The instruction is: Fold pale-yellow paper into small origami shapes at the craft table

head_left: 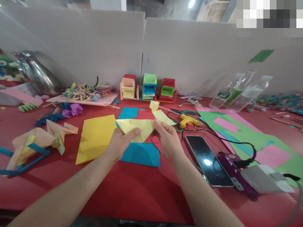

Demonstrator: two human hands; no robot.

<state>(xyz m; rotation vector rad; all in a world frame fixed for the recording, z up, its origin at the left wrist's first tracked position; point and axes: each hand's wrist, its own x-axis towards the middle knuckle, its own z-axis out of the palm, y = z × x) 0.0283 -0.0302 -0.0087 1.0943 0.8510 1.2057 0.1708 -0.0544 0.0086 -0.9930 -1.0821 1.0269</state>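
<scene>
Both my hands hold a pale yellow folded paper [136, 126] just above the red table [132, 189]. My left hand [119, 143] pinches its lower left part, thumb on top. My right hand [167, 138] grips its right edge with closed fingers. Under the paper lie a blue sheet [142, 154] and a red piece [156, 142]. A larger yellow sheet [96, 138] lies flat to the left of my left hand.
A phone [208, 160] lies right of my right hand, with a yellow glue gun [189, 120] and black cable behind it. Green and pink sheets [248, 135] cover the right. Folded paper boxes [149, 87] stand at the white partition. Plastic bottles [239, 93], craft sticks [87, 92] and paper scraps [35, 143] lie around.
</scene>
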